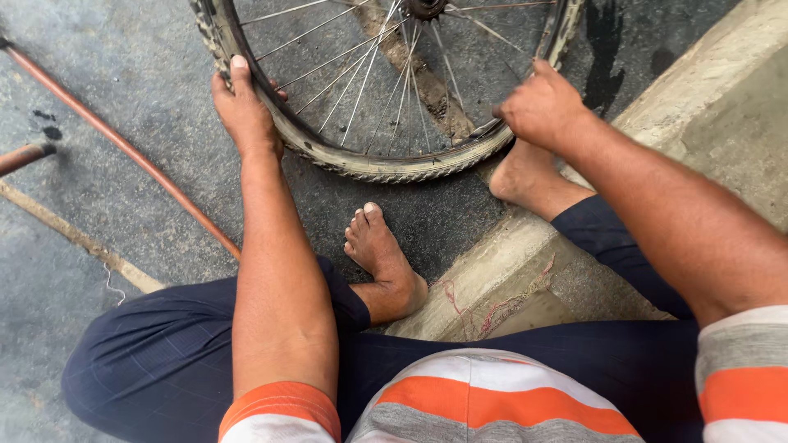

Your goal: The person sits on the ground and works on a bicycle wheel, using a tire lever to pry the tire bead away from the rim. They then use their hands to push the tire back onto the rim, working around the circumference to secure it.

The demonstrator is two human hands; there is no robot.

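A seated person's left hand (244, 111) is gripping a worn bicycle wheel (386, 90) at its tyre. The right hand (538, 107) is clenching around the opposite rim, above bare feet on the wet pavement (123, 74).

Dark grey, rough asphalt ground (123, 66) is stretching across the scene under flat daylight. A long, thin, rust-brown metal rod (123, 143) is lying diagonally over it, with a second rusty rod end (25, 156) poking in from the left edge. A pale, worn concrete kerb (722, 98) is running along the right, frayed reddish threads (492, 308) lying on it.
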